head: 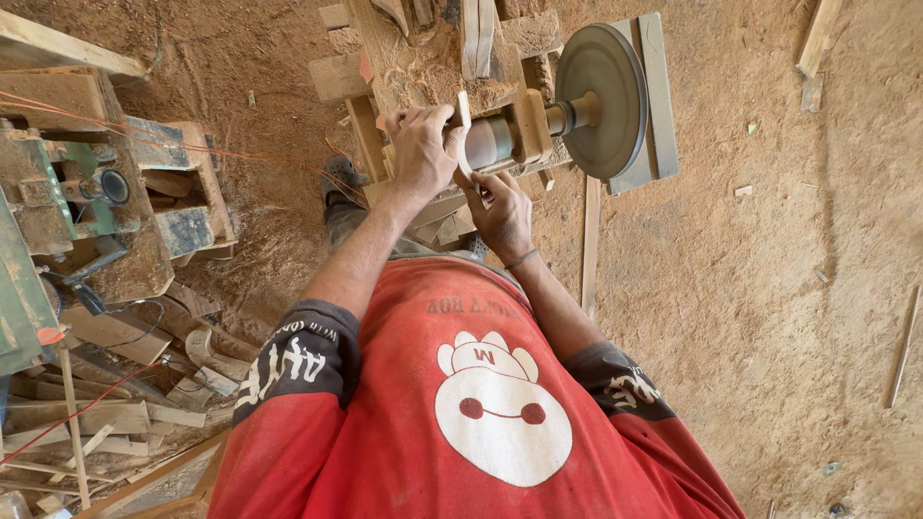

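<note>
Nearest the camera is the person's red printed shirt (461, 423) with dark sleeves, both bare forearms reaching away from it toward a small wooden machine.

The left hand (421, 149) is closed in a grip around the upper part of a thin, pale wooden strip (464, 120), thumb and fingers pinching it. The right hand (502, 216), a thin band at its wrist, is closed on the same strip's lower end, just beside and below the left. The strip's long axis runs roughly up and down in the view, crosswise to the machine's shaft, and it lies pressed against the grey cylindrical drum (488, 141) directly beyond both hands. The left hand is the nearer of the two to the contact spot; the drum lies just to its right.

Beyond the drum, the shaft carries a large grey round disc (601, 96), mounted on a rough wooden frame (413, 67) heaped with sawdust. Further left stands a green, dust-covered machine (58, 192) with red cords, amid scattered timber offcuts (115, 413) on the sawdust-covered floor (769, 288).
</note>
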The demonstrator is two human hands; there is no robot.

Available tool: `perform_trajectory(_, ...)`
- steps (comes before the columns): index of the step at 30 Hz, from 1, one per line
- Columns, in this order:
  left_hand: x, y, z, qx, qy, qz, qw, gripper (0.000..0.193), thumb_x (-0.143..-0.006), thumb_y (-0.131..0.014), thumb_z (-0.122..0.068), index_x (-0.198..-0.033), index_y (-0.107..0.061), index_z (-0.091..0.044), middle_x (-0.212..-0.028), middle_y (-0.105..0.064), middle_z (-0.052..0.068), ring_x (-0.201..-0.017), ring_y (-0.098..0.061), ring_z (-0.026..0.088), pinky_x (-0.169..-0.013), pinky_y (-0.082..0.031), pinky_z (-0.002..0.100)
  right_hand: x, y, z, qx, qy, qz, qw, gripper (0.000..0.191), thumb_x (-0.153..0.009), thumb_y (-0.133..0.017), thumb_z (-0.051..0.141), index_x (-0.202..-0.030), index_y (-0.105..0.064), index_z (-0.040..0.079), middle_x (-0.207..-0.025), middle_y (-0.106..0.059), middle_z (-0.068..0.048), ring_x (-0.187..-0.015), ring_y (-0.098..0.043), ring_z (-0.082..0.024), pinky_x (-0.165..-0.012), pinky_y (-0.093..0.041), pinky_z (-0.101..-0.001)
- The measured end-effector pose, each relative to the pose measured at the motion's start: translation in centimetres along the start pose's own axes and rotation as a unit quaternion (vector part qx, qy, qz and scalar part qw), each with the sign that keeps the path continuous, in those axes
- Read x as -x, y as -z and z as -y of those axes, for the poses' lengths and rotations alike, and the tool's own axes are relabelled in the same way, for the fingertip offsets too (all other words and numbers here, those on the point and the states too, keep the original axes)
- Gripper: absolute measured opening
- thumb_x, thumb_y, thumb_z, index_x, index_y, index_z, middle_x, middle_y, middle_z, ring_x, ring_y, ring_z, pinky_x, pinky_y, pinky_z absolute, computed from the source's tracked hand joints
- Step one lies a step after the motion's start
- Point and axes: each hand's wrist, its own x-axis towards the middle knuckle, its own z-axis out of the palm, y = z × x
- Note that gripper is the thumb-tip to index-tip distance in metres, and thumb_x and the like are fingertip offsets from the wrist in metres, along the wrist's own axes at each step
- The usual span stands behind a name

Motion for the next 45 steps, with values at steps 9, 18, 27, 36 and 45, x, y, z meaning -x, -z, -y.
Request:
perform_trajectory(9, 2.4, -1.2, 0.5, -0.027, 0.000, -0.037, 0.999, 0.029, -0.095, -0.079, -0.029, -0.114, -0.073, -0.008, -0.112, -0.076, 0.008, -0.117, -0.060, 0.026, -0.112, -0.027, 0.050, 1.2, -0.1, -0.7, 0.001, -0.006, 0.035, 0.999, 0.022, -0.089, -0.078, 0.012, -0.109, -0.075, 0.001, -0.092, -0.071, -0.012, -0.077, -0.073, -0.023, -0.070, -0.059, -0.0325)
perform_trajectory(18, 4.5, -1.8, 1.6, -0.085, 0.006, -0.060, 0.995, 0.073, -0.088, -0.084, -0.035, -0.147, -0.052, -0.007, -0.151, -0.048, 0.014, -0.149, -0.031, 0.036, -0.124, -0.012, 0.059, 2.2, -0.5, -0.6, -0.001, -0.029, 0.061, 0.998, 0.021, -0.088, -0.079, 0.013, -0.105, -0.075, 0.001, -0.093, -0.072, -0.011, -0.075, -0.074, -0.022, -0.070, -0.060, -0.0320)
perform_trajectory(27, 5.6, -2.4, 1.8, -0.092, 0.012, -0.054, 0.994, 0.068, -0.098, -0.076, -0.048, -0.149, -0.052, -0.009, -0.165, -0.028, 0.017, -0.157, -0.007, 0.037, -0.125, 0.002, 0.065, 2.9, 0.1, -1.4, -0.011, -0.045, 0.092, 0.995, 0.021, -0.089, -0.078, 0.014, -0.104, -0.075, 0.001, -0.092, -0.073, -0.012, -0.074, -0.076, -0.020, -0.069, -0.061, -0.0306)
perform_trajectory(36, 7.1, -2.9, 1.9, -0.103, 0.038, -0.012, 0.994, 0.072, -0.095, -0.071, -0.053, -0.147, -0.051, -0.007, -0.170, -0.015, 0.021, -0.158, -0.001, 0.042, -0.125, 0.005, 0.068, 3.6, 0.3, -2.3, -0.007, -0.052, 0.104, 0.993, 0.022, -0.085, -0.080, 0.014, -0.102, -0.077, 0.001, -0.088, -0.073, -0.013, -0.072, -0.075, -0.021, -0.068, -0.061, -0.0311)
perform_trajectory(45, 7.4, -2.6, 2.5, -0.096, 0.019, -0.020, 0.995, 0.072, -0.095, -0.076, -0.049, -0.146, -0.048, -0.006, -0.167, -0.015, 0.023, -0.155, 0.000, 0.045, -0.123, 0.004, 0.070, 4.2, -0.8, -3.4, -0.011, -0.047, 0.116, 0.992, 0.022, -0.087, -0.080, 0.014, -0.104, -0.078, 0.001, -0.088, -0.073, -0.013, -0.073, -0.074, -0.023, -0.069, -0.060, -0.0325)
